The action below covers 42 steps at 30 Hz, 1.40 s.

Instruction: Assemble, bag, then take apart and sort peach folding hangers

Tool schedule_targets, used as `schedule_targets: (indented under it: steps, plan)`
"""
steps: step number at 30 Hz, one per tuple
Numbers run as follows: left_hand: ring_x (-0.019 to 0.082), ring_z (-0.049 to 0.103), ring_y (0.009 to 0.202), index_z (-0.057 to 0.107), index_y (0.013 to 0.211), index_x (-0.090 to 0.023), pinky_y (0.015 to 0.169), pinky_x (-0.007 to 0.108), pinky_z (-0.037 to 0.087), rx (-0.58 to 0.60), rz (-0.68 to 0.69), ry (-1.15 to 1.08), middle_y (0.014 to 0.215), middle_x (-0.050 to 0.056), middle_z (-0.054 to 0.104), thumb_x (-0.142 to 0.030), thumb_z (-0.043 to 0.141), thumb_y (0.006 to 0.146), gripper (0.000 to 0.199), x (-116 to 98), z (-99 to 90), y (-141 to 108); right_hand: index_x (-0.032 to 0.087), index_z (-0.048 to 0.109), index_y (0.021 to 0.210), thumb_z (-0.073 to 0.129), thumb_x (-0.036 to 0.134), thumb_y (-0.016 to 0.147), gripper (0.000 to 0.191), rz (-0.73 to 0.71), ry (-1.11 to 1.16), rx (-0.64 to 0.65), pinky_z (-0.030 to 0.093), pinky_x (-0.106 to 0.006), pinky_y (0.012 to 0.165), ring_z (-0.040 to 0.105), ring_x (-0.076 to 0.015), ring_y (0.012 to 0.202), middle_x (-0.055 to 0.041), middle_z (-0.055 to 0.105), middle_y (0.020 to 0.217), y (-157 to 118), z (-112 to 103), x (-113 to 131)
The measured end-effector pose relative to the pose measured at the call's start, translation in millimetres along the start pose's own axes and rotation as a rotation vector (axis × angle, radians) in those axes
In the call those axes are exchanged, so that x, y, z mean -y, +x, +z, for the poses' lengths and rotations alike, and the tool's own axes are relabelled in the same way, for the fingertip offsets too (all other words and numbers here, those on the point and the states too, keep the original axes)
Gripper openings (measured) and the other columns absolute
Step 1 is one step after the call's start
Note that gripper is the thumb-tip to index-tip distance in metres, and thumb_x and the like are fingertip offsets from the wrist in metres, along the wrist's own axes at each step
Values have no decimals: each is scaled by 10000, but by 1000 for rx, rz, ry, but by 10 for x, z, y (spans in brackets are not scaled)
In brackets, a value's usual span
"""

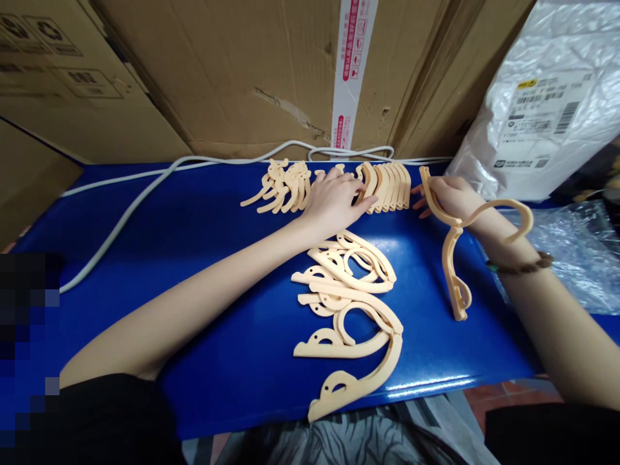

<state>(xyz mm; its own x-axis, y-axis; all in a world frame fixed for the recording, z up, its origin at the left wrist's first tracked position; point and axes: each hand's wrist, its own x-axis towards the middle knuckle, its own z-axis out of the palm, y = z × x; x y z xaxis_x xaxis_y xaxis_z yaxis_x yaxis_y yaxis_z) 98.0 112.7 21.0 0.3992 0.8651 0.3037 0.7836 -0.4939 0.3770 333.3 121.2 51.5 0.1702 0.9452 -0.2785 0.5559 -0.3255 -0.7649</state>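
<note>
My left hand lies palm down over the row of small peach plastic parts, fingers apart. Its thumb touches the nearest of several curved hanger arms lined up side by side. Between thumb and palm, part of the row is hidden. At the right, my right hand grips one arm of a peach folding hanger, whose hook loops over the wrist and whose other arm hangs down. Below my left hand, several assembled folding hangers overlap in a pile, one with an arm spread towards the front edge.
Loose hook-shaped parts are heaped at the back left of the blue table. A white cable runs along the back. Cardboard boxes stand behind. A white parcel bag and clear plastic wrap lie right.
</note>
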Motion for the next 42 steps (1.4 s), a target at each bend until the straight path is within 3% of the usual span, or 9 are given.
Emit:
schedule_targets:
  steps: [6, 8, 11, 18, 22, 28, 36, 39, 42]
  plan:
    - [365, 573, 1217, 731, 1214, -171, 1035, 517, 427, 104, 43, 23, 1265, 116, 730, -520, 677, 941, 446, -3, -145, 22, 154, 675, 1123, 563, 388, 1040, 272, -131, -107, -19, 583, -354, 804, 668, -161, 884, -70, 696, 1058, -33, -6, 14]
    - [363, 574, 1216, 700, 1268, -171, 1036, 501, 434, 153, 64, 35, 1270, 115, 725, -511, 731, 900, 502, 16, -197, 32, 151, 686, 970, 471, 289, 1062, 272, -235, -197, -105, 534, -364, 881, 645, -177, 899, -79, 690, 973, -83, -20, 32]
    - [359, 561, 1239, 648, 1342, -185, 1047, 478, 437, 216, 119, 56, 1330, 107, 700, -471, 802, 842, 596, 61, -251, 41, 179, 685, 914, 398, 219, 1036, 314, -440, -318, -218, 416, -378, 1030, 613, -227, 1038, -107, 686, 1033, -214, -2, 85]
    - [360, 529, 1280, 622, 1381, -172, 1079, 483, 415, 248, 187, 103, 1367, 127, 670, -341, 779, 879, 552, 109, -253, 39, 247, 587, 741, 373, 340, 992, 343, -761, -531, 7, 458, -360, 847, 602, -238, 819, -73, 640, 802, -387, 194, 108]
    - [358, 525, 1286, 618, 1402, -178, 1079, 479, 409, 271, 180, 112, 1349, 127, 669, -306, 742, 921, 512, 96, -259, 36, 243, 614, 826, 322, 354, 1009, 362, -778, -551, 49, 457, -363, 822, 617, -242, 811, -90, 661, 856, -339, 258, 37]
    - [346, 528, 1273, 638, 1385, -219, 1065, 465, 411, 258, 197, 124, 1334, 106, 675, -287, 731, 930, 470, 117, -243, 46, 246, 666, 949, 295, 371, 1032, 400, -799, -501, 103, 473, -382, 961, 662, -271, 1018, -101, 702, 964, -318, 285, 2]
    - [350, 550, 1261, 642, 1395, -227, 1043, 462, 431, 231, 229, 162, 1262, 114, 692, -310, 726, 942, 468, 150, -199, 52, 227, 648, 937, 290, 365, 1032, 396, -807, -476, 89, 464, -400, 964, 647, -266, 1015, -109, 681, 966, -284, 301, -24]
    - [356, 546, 1274, 617, 1422, -207, 1053, 476, 432, 203, 237, 138, 1317, 130, 663, -306, 744, 927, 521, 143, -205, 44, 243, 606, 812, 360, 429, 1023, 373, -896, -361, 0, 472, -416, 916, 622, -257, 908, -83, 642, 866, -273, 286, -29]
    - [345, 529, 1320, 647, 1367, -164, 1117, 485, 405, 132, 217, -80, 1365, 135, 644, -343, 748, 922, 490, 37, -247, 32, 251, 564, 716, 503, 459, 976, 338, -936, -26, -277, 482, -383, 763, 546, -210, 706, -30, 549, 708, -282, 246, 72]
